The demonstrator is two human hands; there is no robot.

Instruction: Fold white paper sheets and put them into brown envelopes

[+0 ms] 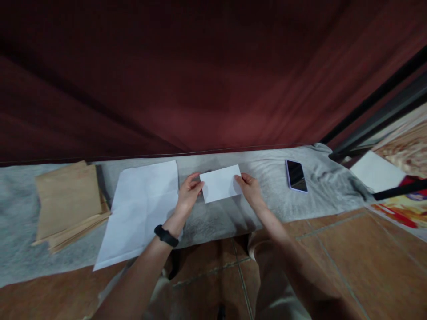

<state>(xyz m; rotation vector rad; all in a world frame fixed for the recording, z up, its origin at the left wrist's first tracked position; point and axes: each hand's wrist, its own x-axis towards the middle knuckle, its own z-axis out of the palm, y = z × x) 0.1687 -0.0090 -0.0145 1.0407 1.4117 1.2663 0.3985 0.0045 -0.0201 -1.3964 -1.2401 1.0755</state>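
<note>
A white folded sheet of paper (220,184) is stretched between my two hands above the grey cloth. My left hand (190,192) pinches its left edge, thumb on top. At the right edge, my right hand (248,189) grips it the same way. To the left of my left hand lies a stack of large white paper sheets (143,209), its lower end reaching over the cloth's front edge. A black band circles my left wrist.
Brown paper envelopes or bags (68,200) are piled at the far left. A phone (296,176) in a light purple case lies on the grey cloth (267,178) at right. A dark red curtain (200,89) hangs behind; black bars (380,98) stand at the right.
</note>
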